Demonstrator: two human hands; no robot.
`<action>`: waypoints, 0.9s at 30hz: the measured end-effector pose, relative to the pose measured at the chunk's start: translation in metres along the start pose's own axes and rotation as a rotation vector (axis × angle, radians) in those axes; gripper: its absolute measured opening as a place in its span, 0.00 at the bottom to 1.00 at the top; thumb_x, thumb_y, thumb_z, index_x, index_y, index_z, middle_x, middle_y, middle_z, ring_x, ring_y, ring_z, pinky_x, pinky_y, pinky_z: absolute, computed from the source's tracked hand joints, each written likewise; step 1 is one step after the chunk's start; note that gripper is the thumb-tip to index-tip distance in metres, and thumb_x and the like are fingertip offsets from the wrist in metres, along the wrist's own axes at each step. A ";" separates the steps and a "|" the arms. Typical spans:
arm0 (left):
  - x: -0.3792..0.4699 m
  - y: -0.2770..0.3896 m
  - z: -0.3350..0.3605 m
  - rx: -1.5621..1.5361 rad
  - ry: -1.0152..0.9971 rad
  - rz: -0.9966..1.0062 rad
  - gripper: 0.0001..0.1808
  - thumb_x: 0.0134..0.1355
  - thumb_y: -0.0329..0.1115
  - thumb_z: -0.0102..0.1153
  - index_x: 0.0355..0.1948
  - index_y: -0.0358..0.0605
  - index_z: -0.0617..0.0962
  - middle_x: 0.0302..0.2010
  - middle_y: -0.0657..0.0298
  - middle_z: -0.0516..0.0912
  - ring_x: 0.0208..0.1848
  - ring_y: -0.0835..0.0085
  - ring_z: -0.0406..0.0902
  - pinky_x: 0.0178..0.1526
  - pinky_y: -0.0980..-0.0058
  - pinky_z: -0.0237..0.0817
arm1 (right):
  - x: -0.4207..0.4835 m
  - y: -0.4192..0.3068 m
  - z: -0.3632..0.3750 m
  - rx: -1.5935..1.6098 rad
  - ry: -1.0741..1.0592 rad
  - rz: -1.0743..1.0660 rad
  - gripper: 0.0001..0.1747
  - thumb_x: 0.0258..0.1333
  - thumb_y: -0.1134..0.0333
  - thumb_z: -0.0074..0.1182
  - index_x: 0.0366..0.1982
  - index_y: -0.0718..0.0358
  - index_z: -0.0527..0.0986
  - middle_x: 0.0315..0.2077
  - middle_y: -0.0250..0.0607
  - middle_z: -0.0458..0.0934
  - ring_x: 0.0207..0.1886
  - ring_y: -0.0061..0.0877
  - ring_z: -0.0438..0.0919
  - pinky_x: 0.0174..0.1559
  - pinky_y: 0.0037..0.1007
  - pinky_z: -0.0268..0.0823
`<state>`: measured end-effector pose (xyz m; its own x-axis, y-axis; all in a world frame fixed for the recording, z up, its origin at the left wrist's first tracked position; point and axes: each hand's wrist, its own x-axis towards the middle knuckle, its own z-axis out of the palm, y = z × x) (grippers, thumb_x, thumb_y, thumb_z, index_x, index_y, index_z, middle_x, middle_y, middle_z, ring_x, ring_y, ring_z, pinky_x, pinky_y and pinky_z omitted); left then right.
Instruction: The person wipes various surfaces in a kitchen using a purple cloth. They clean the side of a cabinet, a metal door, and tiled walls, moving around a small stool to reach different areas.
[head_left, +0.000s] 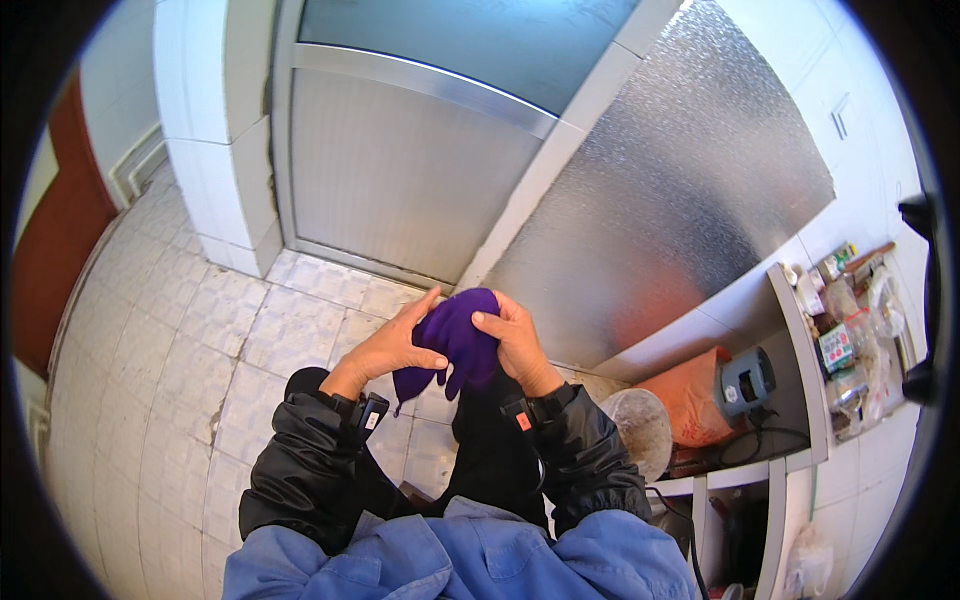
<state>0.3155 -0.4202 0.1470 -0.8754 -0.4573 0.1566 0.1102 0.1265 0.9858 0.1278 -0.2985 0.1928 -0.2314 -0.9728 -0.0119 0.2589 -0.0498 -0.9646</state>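
Note:
A dark purple cloth item, which looks like knitted fabric with finger-like folds, is held up in front of my knees. My right hand pinches its right edge, with the thumb on the near face and the fingers behind. At its left side is my left hand, with thumb and forefinger spread around the cloth and the thumb tip against its lower part. Whether the other fingers of my left hand grip the fabric is hidden. A narrow tip of the cloth hangs down at the lower left, above the tiled floor.
A metal-framed door and a textured glass panel stand ahead. To the right are a whitish bucket, an orange bag, a grey-blue power device and a shelf with bags and packets. A tiled pillar rises at the left.

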 end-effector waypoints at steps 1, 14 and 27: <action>-0.011 0.006 -0.005 0.088 0.051 0.053 0.54 0.49 0.38 0.75 0.75 0.47 0.59 0.69 0.49 0.65 0.71 0.59 0.63 0.71 0.67 0.54 | 0.006 -0.001 0.012 -0.004 -0.041 -0.018 0.17 0.61 0.70 0.59 0.50 0.69 0.74 0.41 0.38 0.82 0.42 0.22 0.80 0.47 0.27 0.74; -0.112 0.079 -0.052 0.344 0.234 0.049 0.15 0.64 0.35 0.60 0.49 0.40 0.82 0.41 0.57 0.85 0.45 0.67 0.82 0.50 0.71 0.71 | 0.037 -0.021 0.081 -0.434 -0.274 -0.020 0.14 0.56 0.74 0.61 0.46 0.68 0.78 0.39 0.34 0.83 0.40 0.20 0.80 0.47 0.24 0.72; -0.045 0.112 -0.030 -0.452 0.200 0.008 0.23 0.64 0.33 0.64 0.58 0.35 0.76 0.48 0.59 0.85 0.45 0.75 0.84 0.52 0.75 0.75 | 0.023 -0.019 0.054 -0.267 -0.222 -0.200 0.19 0.57 0.73 0.60 0.52 0.68 0.76 0.46 0.38 0.80 0.49 0.23 0.77 0.53 0.28 0.70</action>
<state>0.3817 -0.4121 0.2524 -0.7713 -0.6233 0.1291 0.3486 -0.2440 0.9050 0.1682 -0.3327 0.2253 -0.0363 -0.9766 0.2119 -0.0304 -0.2108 -0.9770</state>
